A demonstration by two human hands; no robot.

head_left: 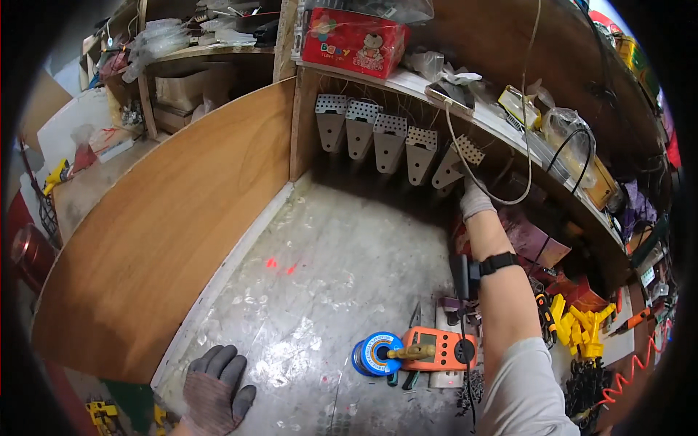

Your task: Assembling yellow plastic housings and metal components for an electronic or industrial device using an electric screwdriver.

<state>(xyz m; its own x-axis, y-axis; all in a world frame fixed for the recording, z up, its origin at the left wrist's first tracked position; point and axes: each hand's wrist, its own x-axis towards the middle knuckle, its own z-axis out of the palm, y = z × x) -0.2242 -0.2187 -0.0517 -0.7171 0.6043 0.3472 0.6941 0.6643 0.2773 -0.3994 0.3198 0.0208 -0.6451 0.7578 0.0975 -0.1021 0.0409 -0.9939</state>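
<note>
My left hand (217, 389), in a grey work glove, rests at the near left of the grey worktable (342, 254). Its fingers stretch forward with the thumb apart, and nothing is in it. My right hand (475, 199), also gloved, reaches far forward beneath the shelf. It is right by a grey metal housing with a perforated end (452, 166), which hangs more tilted than the others. The fingers of this hand are lost in shadow, so their grip is hidden. Several similar housings (390, 144) hang in a row to its left.
A wooden partition (182, 225) bounds the table on the left. Near my right forearm lie a blue solder spool (376, 354) and an orange meter (440, 349). Yellow plastic parts (579, 327) pile up at the right. A white cable (525, 131) loops down past the shelf, which holds a red box (354, 43).
</note>
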